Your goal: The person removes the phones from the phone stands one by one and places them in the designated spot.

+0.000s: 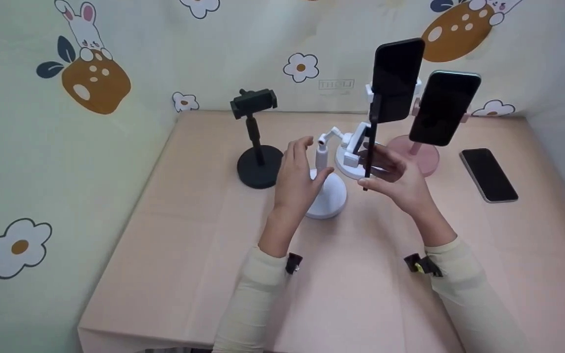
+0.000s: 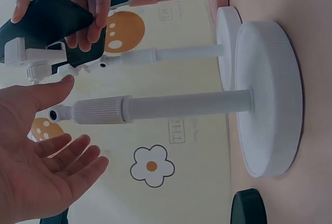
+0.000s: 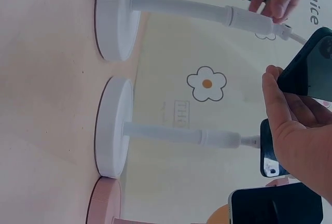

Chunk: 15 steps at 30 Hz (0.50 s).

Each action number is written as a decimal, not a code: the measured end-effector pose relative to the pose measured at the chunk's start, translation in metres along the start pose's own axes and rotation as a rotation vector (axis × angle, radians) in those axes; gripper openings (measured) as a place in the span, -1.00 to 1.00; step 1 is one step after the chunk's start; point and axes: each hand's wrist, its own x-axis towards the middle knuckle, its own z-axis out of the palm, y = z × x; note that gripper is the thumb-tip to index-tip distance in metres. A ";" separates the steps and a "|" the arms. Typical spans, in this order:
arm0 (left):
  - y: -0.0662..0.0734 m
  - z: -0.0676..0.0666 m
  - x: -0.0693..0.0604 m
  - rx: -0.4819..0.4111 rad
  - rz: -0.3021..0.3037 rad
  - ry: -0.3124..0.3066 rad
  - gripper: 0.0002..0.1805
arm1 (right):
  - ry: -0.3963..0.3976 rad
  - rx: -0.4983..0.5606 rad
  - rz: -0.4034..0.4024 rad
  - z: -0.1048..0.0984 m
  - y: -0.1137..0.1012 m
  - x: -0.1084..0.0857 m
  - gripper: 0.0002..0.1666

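My right hand (image 1: 400, 179) holds a black smartphone (image 1: 370, 156), seen edge-on in the head view, with thumb and fingers at its sides. The phone stands close against the white clamp (image 1: 351, 153) of the front white phone stand (image 1: 329, 198); whether it sits in the clamp I cannot tell. In the left wrist view the dark phone (image 2: 46, 19) is behind the clamp (image 2: 31, 55). My left hand (image 1: 296, 179) hovers beside the stand's upper pole (image 2: 101, 111), fingers spread and loosely bent, gripping nothing.
Behind stands a second white stand (image 1: 344, 164) with an upright phone (image 1: 398, 81). Next to it a pink stand (image 1: 427, 164) bears another phone (image 1: 444, 108). One phone (image 1: 489, 175) lies flat at right. A black stand (image 1: 259, 169) with its holder stands at left.
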 end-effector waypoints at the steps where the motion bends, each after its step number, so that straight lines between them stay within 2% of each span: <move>1: -0.001 0.002 0.001 -0.004 -0.013 -0.017 -0.24 | 0.002 0.002 -0.003 0.000 0.000 0.000 -0.15; 10: -0.009 0.015 0.008 -0.098 -0.106 -0.119 -0.43 | 0.006 0.027 -0.026 -0.002 0.004 0.000 -0.15; 15: -0.010 0.019 0.012 -0.115 -0.133 -0.109 -0.50 | 0.001 0.031 -0.057 -0.004 0.006 0.000 -0.16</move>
